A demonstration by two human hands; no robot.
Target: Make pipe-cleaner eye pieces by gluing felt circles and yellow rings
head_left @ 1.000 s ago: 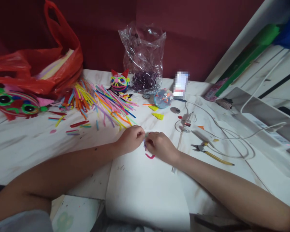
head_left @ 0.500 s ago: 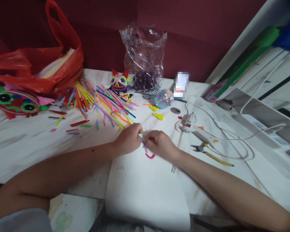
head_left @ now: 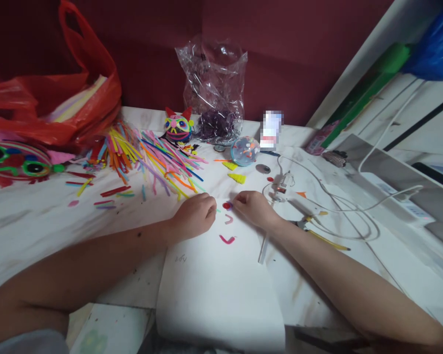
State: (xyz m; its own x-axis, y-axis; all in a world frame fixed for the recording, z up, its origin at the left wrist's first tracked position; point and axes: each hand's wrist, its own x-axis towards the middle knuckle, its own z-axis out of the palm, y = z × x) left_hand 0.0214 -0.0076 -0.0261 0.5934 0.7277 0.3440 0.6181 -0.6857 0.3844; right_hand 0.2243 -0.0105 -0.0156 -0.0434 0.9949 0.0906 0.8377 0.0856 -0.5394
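Note:
My left hand (head_left: 195, 214) is closed over the top of a white sheet of paper (head_left: 217, 295), a tip of mint-green pipe cleaner (head_left: 218, 210) showing at its fingers. Across a small gap, my right hand (head_left: 255, 209) is also closed, its fingertips beside a red round piece (head_left: 226, 205) with a purple bit along its edge. Whether the right fingers hold anything is hidden. Below on the paper lie a bent pink piece (head_left: 229, 219) and a deeper pink, V-shaped piece (head_left: 227, 240).
Loose pipe cleaners (head_left: 166, 157) spread at the back left, near a red plastic bag (head_left: 99, 108) and a decorated fuzzy figure (head_left: 22, 162). A clear ball (head_left: 245, 150) and yellow pieces (head_left: 237, 178) lie behind my hands. Yellow-handled pliers (head_left: 327, 240) and a cable lie right.
My hands have moved apart, uncovering the red round piece and the bent pink piece between them. The view has shifted slightly, so the surroundings sit further left.

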